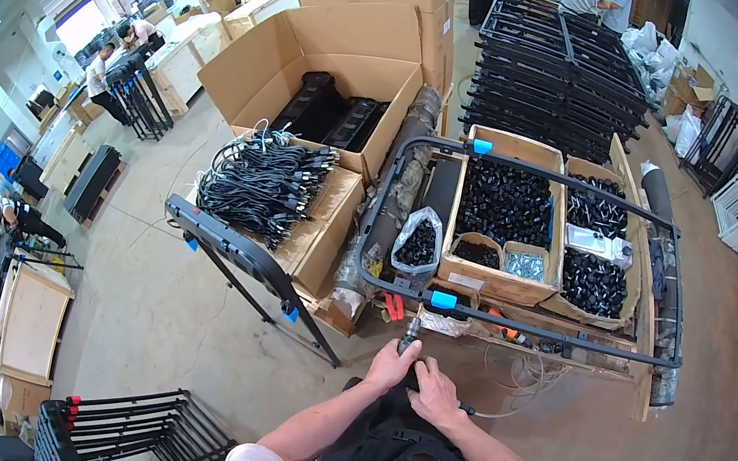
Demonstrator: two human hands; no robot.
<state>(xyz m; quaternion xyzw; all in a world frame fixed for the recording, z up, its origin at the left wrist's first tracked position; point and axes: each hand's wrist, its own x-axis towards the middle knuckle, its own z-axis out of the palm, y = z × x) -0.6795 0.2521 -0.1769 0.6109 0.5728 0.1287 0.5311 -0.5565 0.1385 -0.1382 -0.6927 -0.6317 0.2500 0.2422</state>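
Both my hands are closed around an air-powered driver point(412, 329). My left hand point(389, 367) wraps its body near the front, and my right hand point(437, 391) grips the rear, where part of the tool is hidden. The driver's nose points away from me at the near bar of a black tubular frame point(528, 329); I cannot tell whether it touches. This rectangular frame lies across wooden boxes of parts. A blue clip point(443, 300) sits on its near bar, and red-handled pliers point(392, 307) lie just left of the driver's tip.
A pale hose point(504, 412) trails right from the driver. Wooden boxes hold black plastic parts point(506, 200); a clear bag point(417, 242) stands beside them. Bundled black cables point(265, 182) lie left on a carton. A black panel point(234, 252) leans nearby. Stacked frames point(561, 77) stand beyond. People work far left.
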